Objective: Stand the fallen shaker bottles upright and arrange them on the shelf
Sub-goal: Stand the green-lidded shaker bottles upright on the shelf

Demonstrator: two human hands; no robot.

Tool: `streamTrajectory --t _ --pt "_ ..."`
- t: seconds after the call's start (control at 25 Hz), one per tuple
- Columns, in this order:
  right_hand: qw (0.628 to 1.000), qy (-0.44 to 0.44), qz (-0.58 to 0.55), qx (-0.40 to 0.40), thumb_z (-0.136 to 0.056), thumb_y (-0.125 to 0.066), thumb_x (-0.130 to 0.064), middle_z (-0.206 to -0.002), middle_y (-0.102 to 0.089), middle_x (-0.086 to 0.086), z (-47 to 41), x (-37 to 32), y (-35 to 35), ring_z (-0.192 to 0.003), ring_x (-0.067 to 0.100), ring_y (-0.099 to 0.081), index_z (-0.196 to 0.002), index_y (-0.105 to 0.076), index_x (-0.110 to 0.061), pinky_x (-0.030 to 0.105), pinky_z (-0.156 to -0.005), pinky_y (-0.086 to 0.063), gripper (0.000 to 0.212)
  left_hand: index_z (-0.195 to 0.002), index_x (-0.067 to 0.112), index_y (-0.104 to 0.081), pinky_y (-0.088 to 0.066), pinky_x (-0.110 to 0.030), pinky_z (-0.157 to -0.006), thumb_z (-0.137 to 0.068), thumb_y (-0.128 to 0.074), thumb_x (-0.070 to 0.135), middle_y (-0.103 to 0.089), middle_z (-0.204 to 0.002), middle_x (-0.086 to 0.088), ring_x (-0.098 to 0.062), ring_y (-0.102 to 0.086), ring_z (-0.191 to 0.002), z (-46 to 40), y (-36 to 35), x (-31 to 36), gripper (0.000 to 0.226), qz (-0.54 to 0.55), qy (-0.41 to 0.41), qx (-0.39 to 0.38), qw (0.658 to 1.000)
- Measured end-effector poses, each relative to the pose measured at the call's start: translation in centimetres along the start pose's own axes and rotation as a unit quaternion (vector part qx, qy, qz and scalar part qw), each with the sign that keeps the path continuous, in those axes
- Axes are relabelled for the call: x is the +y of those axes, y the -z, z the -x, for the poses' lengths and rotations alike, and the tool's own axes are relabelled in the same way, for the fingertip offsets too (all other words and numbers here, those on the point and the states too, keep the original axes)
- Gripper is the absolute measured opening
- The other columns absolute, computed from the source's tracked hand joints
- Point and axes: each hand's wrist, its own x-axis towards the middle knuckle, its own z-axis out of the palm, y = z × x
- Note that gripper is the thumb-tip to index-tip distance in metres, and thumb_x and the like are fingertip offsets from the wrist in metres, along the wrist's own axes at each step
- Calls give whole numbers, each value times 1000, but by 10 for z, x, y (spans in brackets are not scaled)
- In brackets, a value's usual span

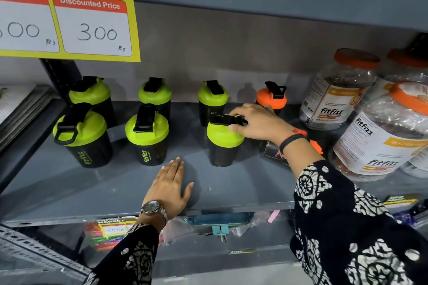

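Head view: right hand point(257, 122) has its fingers pinched on the black flip cap of a green-lidded shaker bottle point(223, 143), which stands upright mid-shelf point(243, 183). Left hand point(170, 186) lies flat on the shelf, fingers spread, holding nothing. Five more green shakers stand upright in two rows to the left, an orange shaker point(271, 97) stands at the back, and another orange one point(278, 150) lies fallen under the right wrist. Big jars point(338, 90) sit on the right.

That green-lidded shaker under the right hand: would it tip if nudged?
Probably. The shaker looks tall, empty and light, narrowing toward its base. The right hand grips its lid, steadying it. On its side, it would likely roll.
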Motion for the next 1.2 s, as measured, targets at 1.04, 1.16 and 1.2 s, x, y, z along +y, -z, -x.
streamTrajectory --t 1.04,1.16,1.2 --pt "993 -63 0 96 -87 -47 -54 -116 -60 20 7 -29 -8 -108 37 -58 -116 -51 -5 35 -77 -45 58 -127 -5 -39 -21 -47 -106 -76 -17 49 -42 -136 -25 -39 -39 -126 1 4 6 78 -38 13 -30 999" --pt "988 -99 -36 115 -88 -37 -61 -115 -61 22 21 -3 -1 -108 38 -57 -119 -49 -8 37 -77 -44 62 -129 -2 -38 -14 -43 -107 -80 -8 62 -42 -137 -21 -36 -37 -128 6 5 21 86 -35 0 -53 998" --pt "985 -120 -41 120 -88 -36 -61 -115 -61 23 28 10 1 -109 40 -57 -119 -49 -9 39 -80 -46 62 -129 -2 -38 -14 -42 -107 -80 0 66 -44 -137 -21 -35 -39 -127 8 4 28 92 -33 -12 -57 998"
